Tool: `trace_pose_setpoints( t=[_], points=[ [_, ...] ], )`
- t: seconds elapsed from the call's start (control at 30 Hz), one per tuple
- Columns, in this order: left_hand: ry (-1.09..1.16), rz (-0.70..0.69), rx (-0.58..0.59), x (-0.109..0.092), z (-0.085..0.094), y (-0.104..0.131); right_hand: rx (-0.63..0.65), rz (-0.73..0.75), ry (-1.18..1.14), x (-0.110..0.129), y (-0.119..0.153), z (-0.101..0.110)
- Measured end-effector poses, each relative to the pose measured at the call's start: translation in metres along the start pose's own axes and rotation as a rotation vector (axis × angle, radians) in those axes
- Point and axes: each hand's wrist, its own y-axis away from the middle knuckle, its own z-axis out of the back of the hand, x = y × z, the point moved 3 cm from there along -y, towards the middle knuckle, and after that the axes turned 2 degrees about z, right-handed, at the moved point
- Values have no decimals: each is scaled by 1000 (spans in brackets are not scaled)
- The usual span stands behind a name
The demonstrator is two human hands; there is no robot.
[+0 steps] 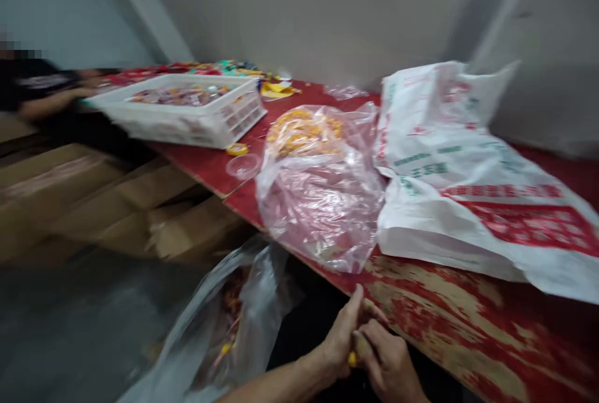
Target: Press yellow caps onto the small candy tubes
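Note:
Both hands meet low in the view, close to the worn edge of the red table (435, 315). My left hand (344, 331) is closed around something I cannot make out. My right hand (386, 353) presses against it, fingers curled, with a small yellow piece (352, 359) showing between the hands. Just beyond them on the table lies a clear plastic bag (322, 203) with yellow pieces (304, 131) in its far part. An open plastic bag (262, 309) with orange and yellow items hangs below the table edge, left of my hands.
A large white printed sack (468, 191) covers the table's right side. Farther left are a white crate (210, 119) of small packets, a clear round lid (243, 166) and a yellow tape roll (237, 149). Cardboard boxes (107, 197) stand below; a person (42, 88) sits at far left.

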Motion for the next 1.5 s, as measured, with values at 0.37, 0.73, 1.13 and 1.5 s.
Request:
trace_pose_setpoints(
  t=[0.37,0.73,1.13,1.5],
  points=[
    [195,211,134,17,28,12,289,290,-154,-13,26,-18],
    [54,167,-70,17,31,4,196,313,106,-25,49,-30],
    [140,-244,-124,-19,54,30,21,-1123,-1256,-13,-12,-26],
    [96,-324,-79,-42,40,25,32,-1299,-1570,-25,4,-31]
  ],
)
